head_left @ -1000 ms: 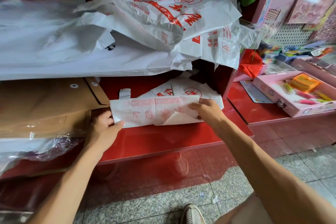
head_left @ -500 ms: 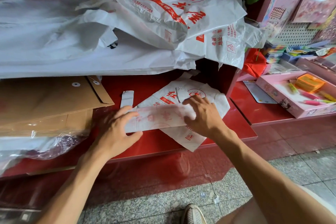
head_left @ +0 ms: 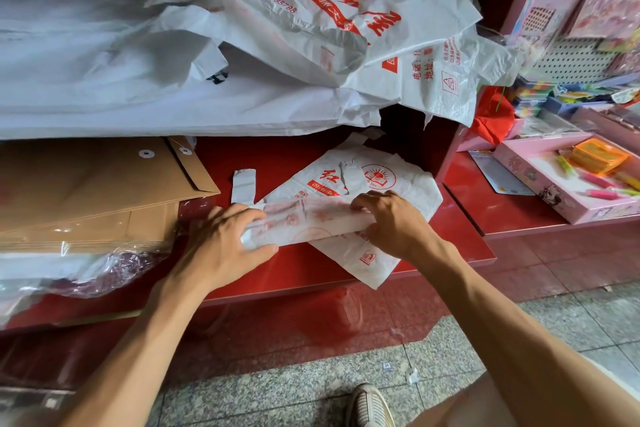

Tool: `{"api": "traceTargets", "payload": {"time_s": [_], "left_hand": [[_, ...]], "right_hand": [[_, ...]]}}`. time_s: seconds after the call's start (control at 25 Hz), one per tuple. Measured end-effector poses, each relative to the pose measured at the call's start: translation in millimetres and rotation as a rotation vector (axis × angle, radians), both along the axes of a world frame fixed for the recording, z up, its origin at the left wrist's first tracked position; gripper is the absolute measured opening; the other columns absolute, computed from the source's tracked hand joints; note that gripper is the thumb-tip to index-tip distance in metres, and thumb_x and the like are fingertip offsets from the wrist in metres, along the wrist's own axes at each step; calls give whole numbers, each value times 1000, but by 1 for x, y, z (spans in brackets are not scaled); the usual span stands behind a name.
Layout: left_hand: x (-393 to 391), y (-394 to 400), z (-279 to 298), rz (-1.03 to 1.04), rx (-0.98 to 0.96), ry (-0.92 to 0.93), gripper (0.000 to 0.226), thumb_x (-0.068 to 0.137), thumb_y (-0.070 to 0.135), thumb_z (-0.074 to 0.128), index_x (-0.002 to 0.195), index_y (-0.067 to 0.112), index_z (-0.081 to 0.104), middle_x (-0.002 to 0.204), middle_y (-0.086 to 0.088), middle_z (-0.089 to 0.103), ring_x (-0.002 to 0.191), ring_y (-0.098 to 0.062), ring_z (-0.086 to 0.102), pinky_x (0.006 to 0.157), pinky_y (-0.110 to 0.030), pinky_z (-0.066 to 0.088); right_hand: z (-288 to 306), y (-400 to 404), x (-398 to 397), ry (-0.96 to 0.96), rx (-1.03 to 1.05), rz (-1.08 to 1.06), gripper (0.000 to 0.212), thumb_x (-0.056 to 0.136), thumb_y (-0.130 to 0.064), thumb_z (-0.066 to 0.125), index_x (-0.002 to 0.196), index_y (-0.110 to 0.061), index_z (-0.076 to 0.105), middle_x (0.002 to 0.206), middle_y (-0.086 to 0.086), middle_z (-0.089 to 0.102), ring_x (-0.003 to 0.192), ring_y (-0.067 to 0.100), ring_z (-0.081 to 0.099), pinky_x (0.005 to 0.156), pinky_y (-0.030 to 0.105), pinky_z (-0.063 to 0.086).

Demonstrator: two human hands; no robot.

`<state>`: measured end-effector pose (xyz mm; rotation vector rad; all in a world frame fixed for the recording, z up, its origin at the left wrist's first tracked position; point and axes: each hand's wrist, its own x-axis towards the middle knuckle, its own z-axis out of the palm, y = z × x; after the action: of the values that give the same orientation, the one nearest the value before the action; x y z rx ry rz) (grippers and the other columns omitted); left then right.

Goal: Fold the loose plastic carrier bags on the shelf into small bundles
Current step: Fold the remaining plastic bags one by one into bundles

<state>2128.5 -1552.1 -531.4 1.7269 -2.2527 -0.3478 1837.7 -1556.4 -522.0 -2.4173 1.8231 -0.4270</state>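
At centre frame, my left hand (head_left: 221, 246) and right hand (head_left: 394, 222) had folded the bag strip (head_left: 311, 222) narrower, both gripping its ends on the red shelf (head_left: 311, 270); one more fold toward a bundle.

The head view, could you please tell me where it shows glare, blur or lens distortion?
Head view: glare on the glossy red shelf front and on the clear plastic wrap at left; the white loose bags at upper left look soft and overexposed; wide-angle bending stretches both forearms; the folded bag stays fairly sharp.

Red shelf (head_left: 433, 253), folded carrier bag (head_left: 311, 224), flat printed bag (head_left: 398, 184), brown envelopes (head_left: 104, 184)
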Motion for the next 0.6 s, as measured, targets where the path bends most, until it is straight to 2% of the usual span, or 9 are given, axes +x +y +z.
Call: {"api": "traceTargets", "payload": {"time_s": [0.12,0.16,0.24,0.28,0.36,0.4,0.48,0.52,0.6], "left_hand": [[-2,3,2,-15,-12,23,79,63,78,48,130,36,53,123,18,51,109,-13,46,96,-42,41],[-3,5,3,-12,-16,68,72,66,70,57,130,36,53,118,18,52,109,-13,47,97,-41,41],[-5,6,4,56,-49,237,49,76,37,70,123,33,59,107,16,60,103,-15,57,89,-33,46],[-6,5,5,119,-54,358,40,79,22,70,117,32,63,102,15,65,96,-13,62,80,-28,48],[-7,3,9,242,-11,647,35,80,8,71,102,34,66,94,15,70,81,-2,65,66,-20,48],[-8,2,12,284,19,801,35,80,6,73,99,34,65,91,14,71,77,1,65,64,-19,48],[-8,2,15,344,59,1020,38,81,6,75,104,32,61,89,10,73,77,-4,67,66,-22,50],[-6,2,14,364,56,1036,38,82,9,75,108,32,59,90,8,74,79,-8,69,68,-26,53],[-3,2,12,388,38,932,44,78,27,75,114,38,53,89,7,74,83,-17,70,76,-36,56]], "right_hand": [[1,-1,0,-186,-63,-69,9,89,-21,62,91,-15,67,84,0,67,74,20,62,60,33,51],[5,-1,3,-297,-67,-93,15,93,-24,61,84,-13,66,76,-1,64,65,16,59,55,29,45],[18,2,7,-514,-65,-145,26,96,-27,58,76,-10,59,66,-5,56,55,8,49,50,23,36],[26,4,7,-621,-42,-175,29,96,-32,58,79,-9,60,68,-6,57,56,6,49,51,21,36],[38,7,1,-810,116,-190,29,91,-41,64,101,-15,63,88,-5,65,76,7,61,64,21,46],[41,8,-3,-886,249,-180,35,87,-38,71,114,-19,60,99,-1,66,87,12,65,71,26,53],[37,8,-8,-885,398,-169,57,80,-15,79,128,-22,50,110,11,65,94,26,67,78,38,58],[34,7,-8,-853,399,-202,60,79,-6,77,130,-21,49,109,14,64,89,28,67,74,36,59],[31,5,-9,-838,343,-351,53,82,-2,71,129,-16,50,93,7,65,72,17,63,55,21,51]]}}
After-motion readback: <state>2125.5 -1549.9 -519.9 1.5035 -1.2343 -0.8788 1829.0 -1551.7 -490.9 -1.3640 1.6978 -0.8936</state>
